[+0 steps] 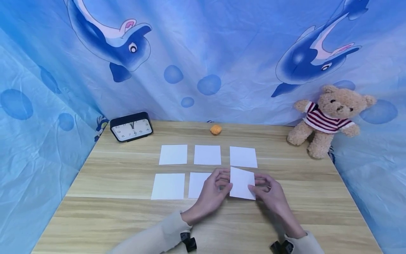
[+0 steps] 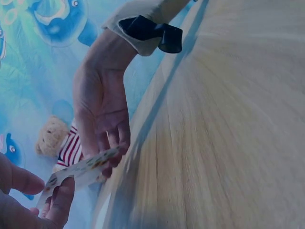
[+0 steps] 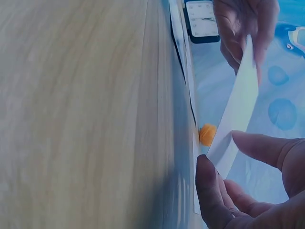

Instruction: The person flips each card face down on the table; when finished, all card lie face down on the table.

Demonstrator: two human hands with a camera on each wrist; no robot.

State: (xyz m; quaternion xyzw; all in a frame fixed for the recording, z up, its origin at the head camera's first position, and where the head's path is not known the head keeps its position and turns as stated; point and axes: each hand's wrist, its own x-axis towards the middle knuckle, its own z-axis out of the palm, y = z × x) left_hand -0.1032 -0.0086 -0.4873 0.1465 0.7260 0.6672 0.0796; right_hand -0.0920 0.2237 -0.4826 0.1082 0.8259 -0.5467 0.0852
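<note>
Both hands hold one square white card between them, tilted just above the wooden table. My left hand pinches its left edge, thumb in front and fingers behind. On the opposite edge my right hand pinches it the same way. White faces up in the head view, while the card's underside shows a small colourful print in the left wrist view. A white card lies partly hidden behind my left hand, and another card lies left of it.
Farther back lies a row of three white cards. Behind them sits a small orange ball-like object. A black-framed clock stands back left, and a teddy bear sits back right against the blue dolphin curtain.
</note>
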